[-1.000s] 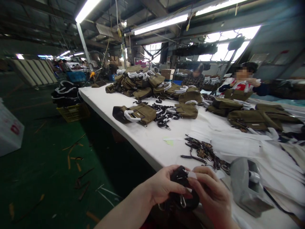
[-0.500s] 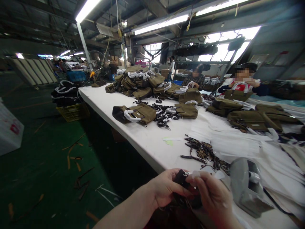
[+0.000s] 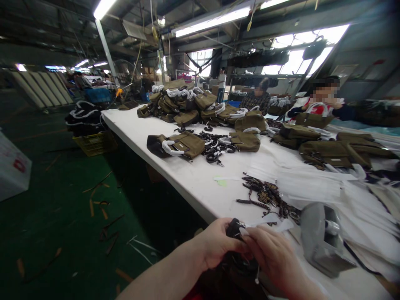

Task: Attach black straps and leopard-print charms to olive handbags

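The left hand (image 3: pixel 215 246) grips a coiled black strap (image 3: pixel 233 229) by the near edge of the white desk (image 3: pixel 187 179); the right hand (image 3: pixel 273 250) pinches at its end, where white shows. The strap looks dark, with glints of metal. Beyond lie a grey dispenser (image 3: pixel 314 233), patterned straps (image 3: pixel 265 195), then heaped olive bags (image 3: pixel 185 118); left, green floor (image 3: pixel 62 221). Behind, a person (image 3: pixel 221 83) stands who wasn't visible a second ago.

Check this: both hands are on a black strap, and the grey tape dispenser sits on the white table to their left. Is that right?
Wrong side: the head view shows the grey tape dispenser on the white table to the right of the left hand and right hand, which are on a black strap.
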Demonstrator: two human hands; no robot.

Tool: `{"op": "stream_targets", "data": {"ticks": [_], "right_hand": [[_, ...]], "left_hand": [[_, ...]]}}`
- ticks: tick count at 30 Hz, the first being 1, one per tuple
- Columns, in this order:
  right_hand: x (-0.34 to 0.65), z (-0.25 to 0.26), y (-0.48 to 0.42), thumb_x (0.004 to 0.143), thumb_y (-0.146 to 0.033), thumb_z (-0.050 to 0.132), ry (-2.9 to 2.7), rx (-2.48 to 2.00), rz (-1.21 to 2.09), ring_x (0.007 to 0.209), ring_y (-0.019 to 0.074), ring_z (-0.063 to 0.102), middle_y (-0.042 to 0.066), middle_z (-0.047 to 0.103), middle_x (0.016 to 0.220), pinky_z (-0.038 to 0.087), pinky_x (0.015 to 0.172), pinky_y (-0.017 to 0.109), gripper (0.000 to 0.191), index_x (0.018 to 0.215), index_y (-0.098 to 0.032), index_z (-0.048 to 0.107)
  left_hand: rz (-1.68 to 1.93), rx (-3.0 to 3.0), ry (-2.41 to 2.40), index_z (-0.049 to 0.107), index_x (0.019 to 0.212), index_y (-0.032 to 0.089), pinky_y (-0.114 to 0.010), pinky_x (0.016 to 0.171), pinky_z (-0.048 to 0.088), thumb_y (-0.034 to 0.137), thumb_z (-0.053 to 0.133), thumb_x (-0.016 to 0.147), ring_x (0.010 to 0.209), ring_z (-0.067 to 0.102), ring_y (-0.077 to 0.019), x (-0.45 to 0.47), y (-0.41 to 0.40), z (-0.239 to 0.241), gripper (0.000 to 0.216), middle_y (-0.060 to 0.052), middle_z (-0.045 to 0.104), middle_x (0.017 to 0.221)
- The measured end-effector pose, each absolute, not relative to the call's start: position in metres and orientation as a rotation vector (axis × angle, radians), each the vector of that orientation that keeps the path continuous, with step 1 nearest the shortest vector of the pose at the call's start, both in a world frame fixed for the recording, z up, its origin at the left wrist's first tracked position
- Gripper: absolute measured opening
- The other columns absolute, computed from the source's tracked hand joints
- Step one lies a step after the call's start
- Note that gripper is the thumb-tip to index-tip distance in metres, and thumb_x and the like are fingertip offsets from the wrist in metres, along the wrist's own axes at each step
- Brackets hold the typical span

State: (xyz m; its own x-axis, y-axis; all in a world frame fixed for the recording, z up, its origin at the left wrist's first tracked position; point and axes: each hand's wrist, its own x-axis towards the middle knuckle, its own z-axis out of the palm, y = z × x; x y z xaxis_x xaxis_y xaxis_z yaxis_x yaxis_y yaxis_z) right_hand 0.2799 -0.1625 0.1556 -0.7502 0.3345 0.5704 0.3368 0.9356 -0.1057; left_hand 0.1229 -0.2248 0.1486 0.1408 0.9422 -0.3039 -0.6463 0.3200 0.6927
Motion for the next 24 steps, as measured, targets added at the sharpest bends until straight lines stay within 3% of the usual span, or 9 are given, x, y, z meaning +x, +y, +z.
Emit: {"op": "stream_targets", "data": {"ticks": [4,7,10,13,15,18,24], "right_hand": [[0.277,0.155,-0.165,0.104,-0.03,0.035,-2.505,-0.452,-0.001,0.051,0.0136,0.058,-0.001,0.063,0.06,0.039,0.051,0.026,0.034,0.078,-0.022,0.056],[0.278,0.153,-0.164,0.101,-0.032,0.042,-2.416,-0.499,0.192,0.053,0.0136,0.059,0.0,0.065,0.062,0.042,0.052,0.025,0.029,0.08,-0.022,0.059],[0.279,0.152,-0.16,0.1,-0.035,0.044,-2.117,-0.713,0.698,0.057,0.0127,0.061,0.0,0.067,0.067,0.046,0.052,0.022,0.028,0.081,-0.022,0.06],[0.279,0.157,-0.155,0.098,-0.043,0.046,-1.815,-0.867,1.096,0.051,0.0115,0.054,0.0,0.063,0.063,0.043,0.045,0.021,0.036,0.071,-0.021,0.056],[0.278,0.16,-0.152,0.095,-0.048,0.051,-1.765,-0.915,1.167,0.052,0.0116,0.053,0.001,0.062,0.062,0.042,0.047,0.021,0.038,0.069,-0.02,0.057],[0.274,0.162,-0.147,0.091,-0.053,0.056,-1.644,-0.991,1.188,0.052,0.0121,0.052,0.002,0.064,0.063,0.042,0.047,0.022,0.038,0.072,-0.02,0.061],[0.267,0.157,-0.129,0.081,-0.062,0.064,-1.421,-1.029,1.35,0.047,0.0105,0.046,0.002,0.061,0.058,0.035,0.04,0.02,0.044,0.071,-0.019,0.062]], "left_hand": [[1.204,0.459,0.873,0.066,0.077,0.01,-0.025,0.061,0.046,0.018,0.088,0.041,0.058,0.059,-0.0112,0.127,-0.227,0.147,0.043,0.0,0.064,0.065],[1.2,0.507,0.925,0.065,0.08,0.011,-0.023,0.062,0.048,0.015,0.083,0.045,0.061,0.06,-0.0112,0.127,-0.227,0.15,0.039,0.0,0.065,0.068],[1.168,0.544,0.916,0.063,0.103,0.015,-0.026,0.056,0.05,0.02,0.077,0.051,0.054,0.06,-0.0131,0.128,-0.226,0.15,0.055,0.002,0.065,0.065],[1.118,0.733,0.966,0.054,0.125,0.018,-0.023,0.044,0.045,0.037,0.071,0.069,0.04,0.051,-0.0107,0.13,-0.225,0.146,0.061,0.006,0.057,0.053],[1.058,0.907,1.033,0.059,0.117,0.016,-0.021,0.04,0.041,0.045,0.062,0.08,0.037,0.047,-0.0093,0.132,-0.225,0.142,0.047,0.007,0.051,0.048],[0.999,1.039,1.1,0.064,0.106,0.014,-0.019,0.041,0.039,0.043,0.06,0.084,0.039,0.047,-0.0085,0.134,-0.225,0.141,0.036,0.007,0.049,0.048],[1.118,0.906,1.048,0.061,0.116,0.012,-0.018,0.039,0.036,0.052,0.062,0.081,0.036,0.042,-0.0078,0.125,-0.22,0.136,0.054,0.008,0.047,0.043]]}}
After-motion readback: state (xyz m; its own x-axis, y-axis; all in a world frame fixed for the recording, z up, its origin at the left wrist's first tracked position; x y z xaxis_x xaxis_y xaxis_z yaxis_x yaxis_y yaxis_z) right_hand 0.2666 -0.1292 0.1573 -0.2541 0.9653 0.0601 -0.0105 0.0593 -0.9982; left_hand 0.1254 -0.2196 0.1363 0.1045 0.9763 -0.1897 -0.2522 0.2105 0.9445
